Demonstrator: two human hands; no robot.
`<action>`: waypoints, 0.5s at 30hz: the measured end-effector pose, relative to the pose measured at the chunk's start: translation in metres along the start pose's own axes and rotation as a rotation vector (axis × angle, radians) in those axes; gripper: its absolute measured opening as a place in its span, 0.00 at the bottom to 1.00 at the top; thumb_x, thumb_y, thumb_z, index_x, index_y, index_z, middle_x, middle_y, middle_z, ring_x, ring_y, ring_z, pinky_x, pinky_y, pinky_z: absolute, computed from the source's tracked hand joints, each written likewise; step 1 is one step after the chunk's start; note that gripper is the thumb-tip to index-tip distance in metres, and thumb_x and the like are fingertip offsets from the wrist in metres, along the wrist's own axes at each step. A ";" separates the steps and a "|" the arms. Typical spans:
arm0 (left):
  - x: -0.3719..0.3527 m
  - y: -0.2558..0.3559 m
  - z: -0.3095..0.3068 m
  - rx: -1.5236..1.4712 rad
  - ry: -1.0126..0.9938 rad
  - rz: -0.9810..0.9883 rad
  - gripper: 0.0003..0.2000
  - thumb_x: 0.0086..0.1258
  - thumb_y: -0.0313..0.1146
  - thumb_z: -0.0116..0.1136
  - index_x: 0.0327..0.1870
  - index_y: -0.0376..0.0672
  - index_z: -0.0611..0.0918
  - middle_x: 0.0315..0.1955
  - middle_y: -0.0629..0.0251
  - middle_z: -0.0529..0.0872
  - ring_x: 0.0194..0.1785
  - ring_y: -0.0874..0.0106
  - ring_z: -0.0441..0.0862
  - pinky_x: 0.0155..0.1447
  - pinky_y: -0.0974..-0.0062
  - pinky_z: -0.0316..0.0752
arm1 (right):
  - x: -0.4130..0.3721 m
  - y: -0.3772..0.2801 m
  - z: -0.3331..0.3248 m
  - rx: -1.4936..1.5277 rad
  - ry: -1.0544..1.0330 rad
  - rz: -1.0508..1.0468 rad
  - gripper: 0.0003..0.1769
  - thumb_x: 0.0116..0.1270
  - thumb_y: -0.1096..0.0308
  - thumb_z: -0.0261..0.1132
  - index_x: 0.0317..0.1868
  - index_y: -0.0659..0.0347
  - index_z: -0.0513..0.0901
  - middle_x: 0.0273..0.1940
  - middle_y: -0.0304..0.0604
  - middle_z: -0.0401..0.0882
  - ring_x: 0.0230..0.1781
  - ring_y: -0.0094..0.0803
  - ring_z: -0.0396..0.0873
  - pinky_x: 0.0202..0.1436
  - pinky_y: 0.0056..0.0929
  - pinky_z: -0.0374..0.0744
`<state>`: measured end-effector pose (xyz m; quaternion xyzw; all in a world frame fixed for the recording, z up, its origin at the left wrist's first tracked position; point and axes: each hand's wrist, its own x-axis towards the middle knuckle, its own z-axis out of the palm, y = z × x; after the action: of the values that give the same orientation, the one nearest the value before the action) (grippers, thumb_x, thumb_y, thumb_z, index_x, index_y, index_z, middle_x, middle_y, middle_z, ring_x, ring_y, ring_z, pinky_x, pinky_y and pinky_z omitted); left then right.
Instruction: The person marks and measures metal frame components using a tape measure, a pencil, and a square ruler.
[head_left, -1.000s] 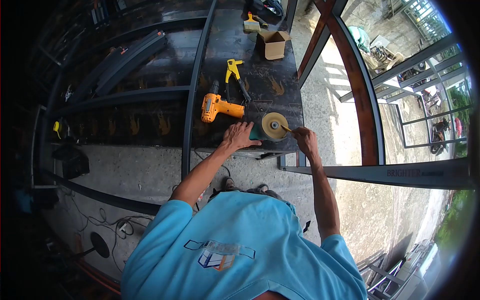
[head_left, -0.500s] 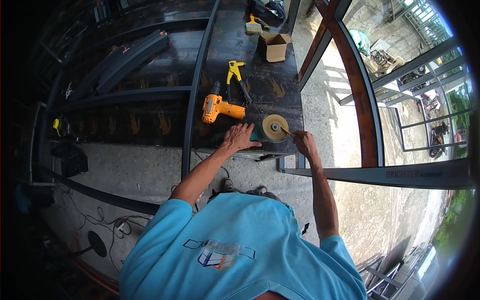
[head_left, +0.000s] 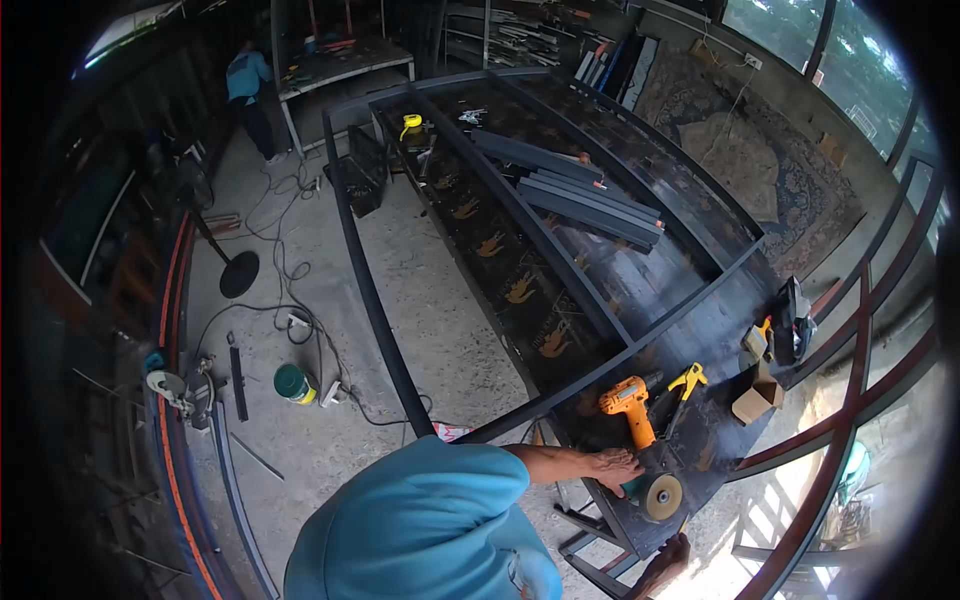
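One corner of the counter (head_left: pixel 722 440) holds the grinder (head_left: pixel 637 488); our left hand (head_left: pixel 612 466) lies spread flat on it beside the disc (head_left: pixel 662 497). Whether our right hand (head_left: pixel 668 556) grips anything, we cannot tell.

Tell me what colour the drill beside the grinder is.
The drill is orange with a dark front end; the head view shows it.

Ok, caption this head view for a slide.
Left hand on green grinder with round tan disc, beside orange power drill.

Green grinder (head_left: pixel 634 487), tan disc (head_left: pixel 663 497) upward, on table (head_left: pixel 705 440)
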<state>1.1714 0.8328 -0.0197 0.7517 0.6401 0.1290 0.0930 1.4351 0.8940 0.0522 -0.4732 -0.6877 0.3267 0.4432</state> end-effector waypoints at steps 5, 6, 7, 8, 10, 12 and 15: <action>0.010 0.046 0.013 -0.080 0.135 -0.369 0.41 0.46 0.55 0.70 0.56 0.32 0.71 0.37 0.51 0.79 0.39 0.58 0.79 0.39 0.63 0.74 | -0.083 -0.082 -0.020 0.321 -0.454 -0.092 0.20 0.68 0.57 0.55 0.39 0.70 0.82 0.26 0.44 0.77 0.27 0.29 0.73 0.35 0.28 0.72; 0.014 0.055 0.014 -0.086 0.148 -0.452 0.41 0.45 0.55 0.71 0.55 0.33 0.71 0.37 0.52 0.79 0.40 0.58 0.79 0.38 0.62 0.73 | -0.097 -0.108 -0.020 0.317 -0.457 0.260 0.17 0.67 0.63 0.56 0.29 0.69 0.82 0.29 0.46 0.79 0.30 0.29 0.75 0.37 0.29 0.73; 0.016 0.062 0.017 -0.091 0.151 -0.470 0.41 0.45 0.55 0.71 0.55 0.33 0.71 0.37 0.52 0.79 0.40 0.58 0.79 0.38 0.62 0.73 | -0.105 -0.107 -0.026 0.333 -0.542 0.356 0.11 0.64 0.70 0.60 0.41 0.70 0.82 0.36 0.49 0.81 0.34 0.31 0.77 0.41 0.30 0.75; 0.018 0.066 0.021 -0.078 0.249 -0.526 0.38 0.44 0.55 0.71 0.50 0.34 0.72 0.36 0.53 0.79 0.40 0.59 0.79 0.39 0.62 0.73 | -0.115 -0.108 -0.029 0.398 -0.560 0.468 0.14 0.63 0.71 0.62 0.47 0.70 0.80 0.39 0.48 0.80 0.36 0.31 0.77 0.43 0.30 0.76; 0.019 0.073 0.028 -0.078 0.329 -0.587 0.39 0.42 0.54 0.73 0.50 0.34 0.71 0.37 0.53 0.79 0.41 0.60 0.78 0.41 0.61 0.72 | -0.124 -0.095 -0.043 0.508 -0.697 0.527 0.24 0.61 0.74 0.64 0.58 0.71 0.74 0.43 0.48 0.79 0.38 0.32 0.78 0.45 0.30 0.77; 0.011 0.076 0.023 -0.066 0.266 -0.588 0.43 0.43 0.51 0.73 0.58 0.35 0.69 0.40 0.52 0.79 0.41 0.60 0.78 0.43 0.61 0.70 | -0.130 -0.098 -0.058 0.539 -0.770 0.483 0.26 0.61 0.76 0.65 0.61 0.71 0.72 0.45 0.48 0.80 0.40 0.34 0.78 0.45 0.31 0.79; -0.011 0.073 0.012 0.011 0.191 -0.620 0.45 0.43 0.50 0.73 0.62 0.36 0.66 0.42 0.51 0.78 0.44 0.59 0.76 0.46 0.59 0.69 | -0.134 -0.009 -0.076 0.433 -0.976 0.480 0.30 0.60 0.79 0.63 0.64 0.67 0.70 0.50 0.50 0.80 0.46 0.38 0.79 0.50 0.29 0.77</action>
<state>1.2421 0.8100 -0.0098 0.5060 0.8450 0.1609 0.0635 1.5225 0.7676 0.0498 -0.3092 -0.6034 0.7312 0.0753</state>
